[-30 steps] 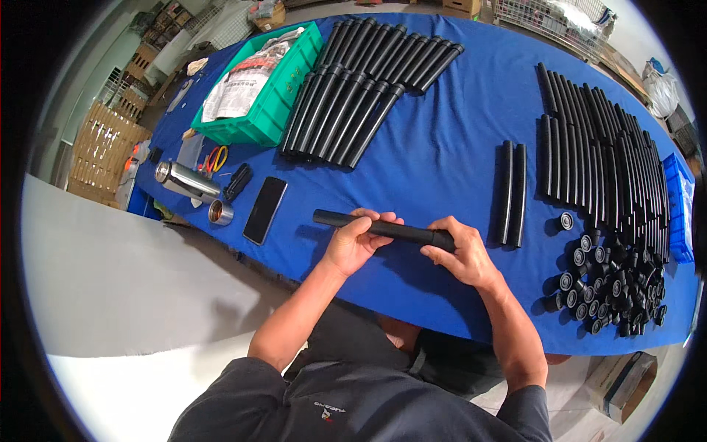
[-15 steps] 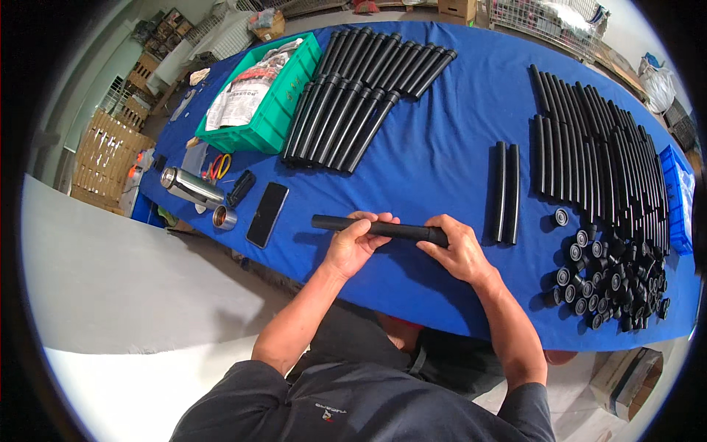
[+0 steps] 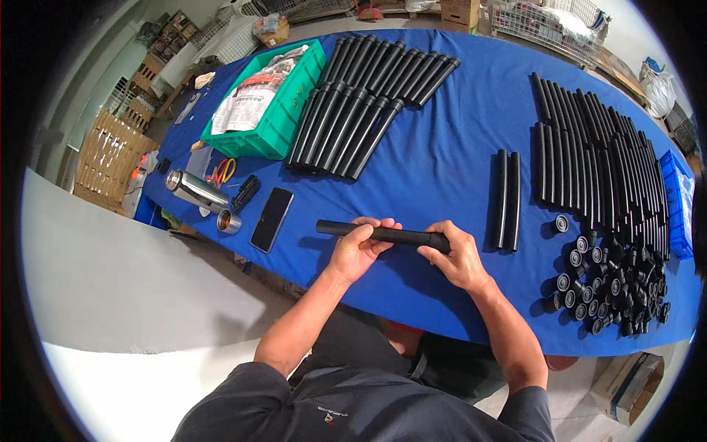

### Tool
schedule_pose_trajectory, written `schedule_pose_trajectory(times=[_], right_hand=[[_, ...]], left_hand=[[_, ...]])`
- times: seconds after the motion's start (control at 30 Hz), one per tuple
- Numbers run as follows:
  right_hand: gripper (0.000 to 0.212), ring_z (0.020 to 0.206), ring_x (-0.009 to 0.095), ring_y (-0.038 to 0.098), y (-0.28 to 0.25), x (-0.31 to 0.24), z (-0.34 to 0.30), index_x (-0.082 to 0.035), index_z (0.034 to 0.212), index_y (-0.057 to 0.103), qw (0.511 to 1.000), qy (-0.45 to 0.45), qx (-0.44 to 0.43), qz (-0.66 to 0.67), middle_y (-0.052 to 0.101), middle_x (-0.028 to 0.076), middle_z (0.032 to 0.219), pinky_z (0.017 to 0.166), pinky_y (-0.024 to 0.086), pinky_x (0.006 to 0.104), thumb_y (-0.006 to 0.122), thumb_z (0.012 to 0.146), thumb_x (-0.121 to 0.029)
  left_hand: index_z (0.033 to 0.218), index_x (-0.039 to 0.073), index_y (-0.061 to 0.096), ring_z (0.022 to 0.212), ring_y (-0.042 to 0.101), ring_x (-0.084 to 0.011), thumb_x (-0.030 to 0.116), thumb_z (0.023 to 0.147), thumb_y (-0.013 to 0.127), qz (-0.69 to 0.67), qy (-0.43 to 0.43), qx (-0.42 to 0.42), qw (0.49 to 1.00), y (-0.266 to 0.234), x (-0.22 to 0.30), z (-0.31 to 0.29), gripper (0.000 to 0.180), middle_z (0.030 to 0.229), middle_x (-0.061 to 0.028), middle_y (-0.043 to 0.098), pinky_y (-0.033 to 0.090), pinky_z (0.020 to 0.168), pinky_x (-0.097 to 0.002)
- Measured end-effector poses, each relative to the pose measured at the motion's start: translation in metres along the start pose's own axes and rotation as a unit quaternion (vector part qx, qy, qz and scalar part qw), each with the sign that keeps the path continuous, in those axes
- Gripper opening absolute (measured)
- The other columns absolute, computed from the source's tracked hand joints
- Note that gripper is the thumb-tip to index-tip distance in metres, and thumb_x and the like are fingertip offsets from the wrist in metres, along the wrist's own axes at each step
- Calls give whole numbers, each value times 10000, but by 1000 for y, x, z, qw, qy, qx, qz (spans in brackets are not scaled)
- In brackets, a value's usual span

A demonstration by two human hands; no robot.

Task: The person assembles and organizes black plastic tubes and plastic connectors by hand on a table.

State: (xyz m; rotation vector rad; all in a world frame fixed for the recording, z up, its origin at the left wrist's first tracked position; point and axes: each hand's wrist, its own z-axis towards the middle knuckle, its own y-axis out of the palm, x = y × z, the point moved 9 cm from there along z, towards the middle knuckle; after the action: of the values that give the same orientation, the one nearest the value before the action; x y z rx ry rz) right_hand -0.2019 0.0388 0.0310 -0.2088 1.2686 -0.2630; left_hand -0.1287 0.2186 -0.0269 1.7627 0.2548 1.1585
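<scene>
A black tube (image 3: 401, 235) lies crosswise between my hands, just above the near part of the blue cloth. Around its middle, my left hand (image 3: 355, 253) is closed with thumb and fingers. At the wider right end, where a black cap or collar seems fitted, my right hand (image 3: 458, 254) grips it and partly hides that end. Two loose black tubes (image 3: 502, 199) lie side by side to the right of my right hand. Farther right is a heap of black round caps (image 3: 595, 283), some showing ringed grey faces.
Stacked tubes with collared ends (image 3: 342, 129) lie beside a green crate (image 3: 265, 140) with newspaper inside. Many plain black tubes (image 3: 582, 169) fill the right side, near a blue bin (image 3: 676, 199). A phone (image 3: 271, 219), steel flask (image 3: 197, 190), steel cup (image 3: 228, 221) and scissors (image 3: 224, 171) are at left.
The view has shifted slightly, so the table's things sit a little lower in the picture. Both hands keep their hold on the tube, with hardly any other movement.
</scene>
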Motion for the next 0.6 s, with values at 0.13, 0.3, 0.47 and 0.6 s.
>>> schedule_pose_trajectory(times=[0.13,0.3,0.47,0.6], right_hand=[[345,733,241,634,0,4,2,1,1047,570,996,75,-35,39,611,136,784,658,482,371,775,841,-187],[462,783,216,662,-13,1,10,14,1137,578,997,53,-45,-26,650,119,833,686,507,361,810,781,-168],[342,688,110,617,-5,16,4,27,1117,601,975,157,-88,129,638,73,851,634,511,279,760,842,-100],[320,684,201,633,-1,10,3,31,1094,620,989,113,-72,66,627,117,791,647,491,371,735,858,-152]], left_hand=[[1033,27,684,1231,567,-396,77,924,628,-7,-14,-5,1000,1,-1,2,132,1187,-194,666,562,968,-488],[1058,36,665,1259,546,-387,47,892,660,-30,-18,-38,999,11,-3,7,167,1203,-185,659,529,1021,-480],[1071,72,665,1272,545,-347,21,865,683,-10,-15,-46,999,20,-1,4,213,1201,-170,664,500,1056,-452],[1079,68,673,1284,540,-320,6,865,682,-35,6,-18,999,10,0,3,222,1214,-159,664,490,1065,-457]])
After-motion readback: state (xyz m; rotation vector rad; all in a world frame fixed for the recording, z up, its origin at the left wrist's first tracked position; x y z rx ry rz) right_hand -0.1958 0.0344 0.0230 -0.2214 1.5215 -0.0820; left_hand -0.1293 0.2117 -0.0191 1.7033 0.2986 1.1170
